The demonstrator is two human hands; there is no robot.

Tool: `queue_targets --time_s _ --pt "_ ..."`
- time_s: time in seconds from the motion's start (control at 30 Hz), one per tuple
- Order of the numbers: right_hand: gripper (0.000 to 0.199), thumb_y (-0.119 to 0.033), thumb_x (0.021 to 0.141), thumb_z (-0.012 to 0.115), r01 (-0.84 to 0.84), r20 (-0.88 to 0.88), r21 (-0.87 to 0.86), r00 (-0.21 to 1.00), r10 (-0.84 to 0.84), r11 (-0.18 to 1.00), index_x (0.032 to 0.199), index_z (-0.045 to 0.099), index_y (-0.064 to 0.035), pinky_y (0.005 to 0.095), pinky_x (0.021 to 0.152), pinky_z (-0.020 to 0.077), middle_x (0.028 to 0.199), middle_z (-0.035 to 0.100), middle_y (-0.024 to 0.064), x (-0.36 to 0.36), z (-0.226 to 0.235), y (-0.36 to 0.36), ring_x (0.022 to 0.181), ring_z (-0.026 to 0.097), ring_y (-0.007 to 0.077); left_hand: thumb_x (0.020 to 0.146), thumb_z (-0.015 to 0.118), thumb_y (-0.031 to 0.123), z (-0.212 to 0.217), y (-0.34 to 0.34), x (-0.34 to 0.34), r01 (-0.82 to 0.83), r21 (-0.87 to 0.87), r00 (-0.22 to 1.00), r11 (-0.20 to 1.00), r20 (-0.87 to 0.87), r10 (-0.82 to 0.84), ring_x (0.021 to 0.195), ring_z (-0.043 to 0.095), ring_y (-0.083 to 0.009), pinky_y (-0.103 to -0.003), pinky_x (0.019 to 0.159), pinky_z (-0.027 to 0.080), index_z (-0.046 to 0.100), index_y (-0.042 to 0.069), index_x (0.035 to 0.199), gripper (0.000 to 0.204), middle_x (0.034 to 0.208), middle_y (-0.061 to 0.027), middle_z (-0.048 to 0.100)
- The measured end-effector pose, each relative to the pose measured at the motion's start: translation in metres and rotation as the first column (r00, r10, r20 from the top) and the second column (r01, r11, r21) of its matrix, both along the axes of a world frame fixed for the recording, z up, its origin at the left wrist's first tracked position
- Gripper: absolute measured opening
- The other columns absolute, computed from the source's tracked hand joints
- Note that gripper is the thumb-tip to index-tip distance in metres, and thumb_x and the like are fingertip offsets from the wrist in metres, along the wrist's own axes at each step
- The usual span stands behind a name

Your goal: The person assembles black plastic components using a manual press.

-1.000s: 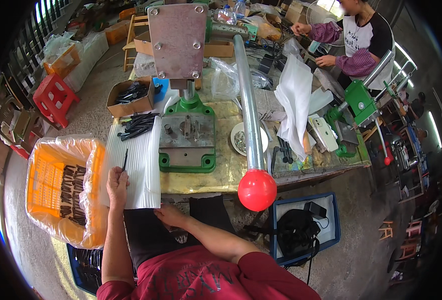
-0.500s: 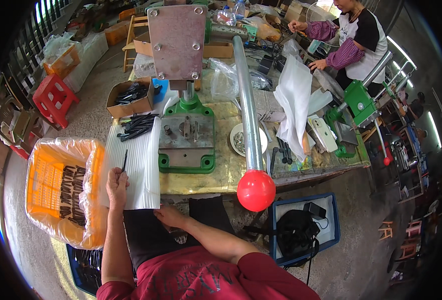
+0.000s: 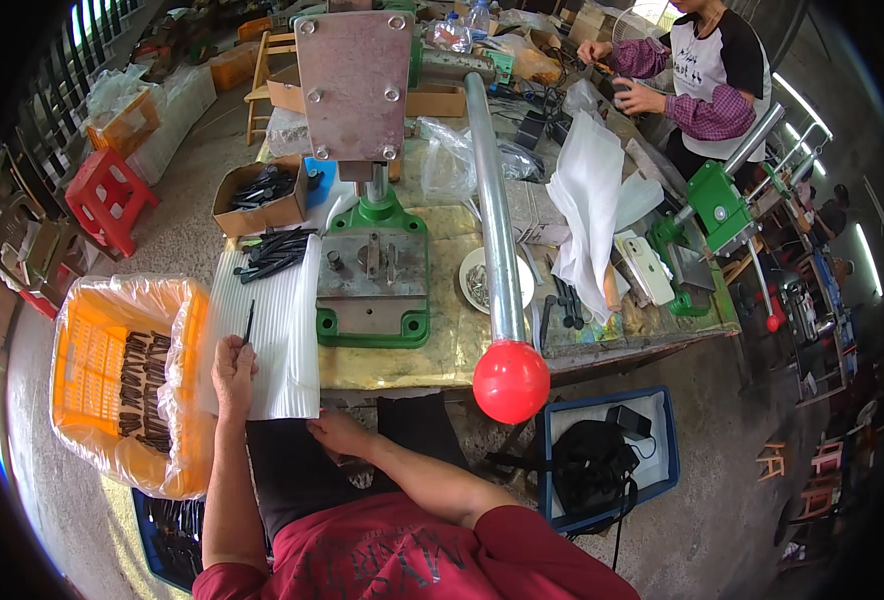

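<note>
My left hand [image 3: 232,378] is closed on a thin black strip-like part [image 3: 250,322] whose tip points away from me. It rests over a white ribbed foam sheet [image 3: 287,370] at the table's left front edge. At the sheet's far end lies a pile of slim black parts [image 3: 274,252]. My right hand [image 3: 338,434] is low over my lap, just below the sheet's near corner; its fingers are partly hidden. In front of me stands a green hand press [image 3: 374,285] with a steel lever [image 3: 497,200] ending in a red ball knob [image 3: 512,382].
A lined orange crate [image 3: 87,400] with dark parts stands at the left. Beyond the sheet is a cardboard box [image 3: 262,215] of black parts. A white dish [image 3: 468,290] holds small metal pieces. A blue tray [image 3: 562,515] with a black bag sits lower right. A co-worker [image 3: 712,80] stands far right.
My hands and the black part stay in place. The co-worker's lower hand has risen from the table toward the other and now holds a small dark object.
</note>
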State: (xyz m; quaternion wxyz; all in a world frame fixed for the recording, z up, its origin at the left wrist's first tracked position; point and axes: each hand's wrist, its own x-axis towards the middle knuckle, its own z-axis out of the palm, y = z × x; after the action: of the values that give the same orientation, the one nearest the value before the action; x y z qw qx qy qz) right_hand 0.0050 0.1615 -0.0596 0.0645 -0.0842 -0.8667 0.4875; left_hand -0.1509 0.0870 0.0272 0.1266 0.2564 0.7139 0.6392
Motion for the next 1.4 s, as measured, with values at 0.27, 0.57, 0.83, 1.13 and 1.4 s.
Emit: queue_targets --time_s 0.27,0.57,0.83,1.13,1.4 --pt "0.017 -0.017 0.075 0.047 -0.009 -0.006 0.014 1.000 0.009 1.000 0.078 0.056 -0.0024 0.0399 0.066 0.0428 0.077 0.056 0.0163 0.000 -0.004 0.000 0.074 0.054 0.0323 0.081 0.047 0.006 0.000 0.000 0.001 -0.005 0.012 1.000 1.000 -0.003 0.005 0.056 0.042 -0.0049 -0.018 0.051 0.037 0.045 0.002 0.088 0.009 0.068 -0.0008 0.047" --pt "0.018 -0.018 0.075 0.047 -0.003 -0.018 0.032 1.000 0.004 0.999 0.079 0.057 -0.0034 0.0402 0.066 0.0432 0.077 0.058 0.0157 -0.003 -0.015 -0.002 0.074 0.055 0.0318 0.083 0.044 0.006 0.001 0.000 0.001 0.018 -0.006 1.000 1.000 -0.003 -0.018 0.057 0.039 -0.0040 -0.017 0.051 0.034 0.044 0.004 0.089 0.007 0.068 0.0014 0.043" --pt "0.018 -0.018 0.075 0.047 -0.022 -0.042 0.044 0.999 0.024 0.999 0.081 0.057 -0.0037 0.0403 0.066 0.0432 0.078 0.058 0.0159 -0.003 -0.021 -0.001 0.074 0.055 0.0319 0.083 0.045 0.008 0.002 0.001 0.002 0.015 -0.004 1.000 1.000 -0.005 -0.015 0.057 0.040 -0.0038 -0.016 0.050 0.034 0.044 0.006 0.088 0.006 0.067 0.0019 0.043" --pt "0.019 -0.020 0.076 0.046 -0.016 -0.006 0.045 1.000 0.016 0.999 0.082 0.057 -0.0045 0.0400 0.066 0.0433 0.079 0.058 0.0157 -0.003 -0.018 -0.002 0.075 0.055 0.0317 0.083 0.045 0.007 0.000 -0.001 0.001 0.014 -0.014 1.000 1.000 -0.011 -0.014 0.054 0.039 -0.0037 -0.016 0.049 0.032 0.044 0.006 0.088 0.005 0.066 0.0018 0.044" --pt "0.020 -0.019 0.076 0.047 -0.019 -0.037 0.038 0.999 0.020 0.999 0.082 0.057 -0.0036 0.0399 0.067 0.0432 0.079 0.058 0.0158 -0.003 -0.019 -0.001 0.075 0.055 0.0318 0.083 0.045 0.007 -0.001 0.000 0.001 0.008 -0.018 1.000 1.000 -0.023 -0.008 0.054 0.039 -0.0038 -0.016 0.049 0.033 0.044 0.005 0.089 0.006 0.066 0.0016 0.044"
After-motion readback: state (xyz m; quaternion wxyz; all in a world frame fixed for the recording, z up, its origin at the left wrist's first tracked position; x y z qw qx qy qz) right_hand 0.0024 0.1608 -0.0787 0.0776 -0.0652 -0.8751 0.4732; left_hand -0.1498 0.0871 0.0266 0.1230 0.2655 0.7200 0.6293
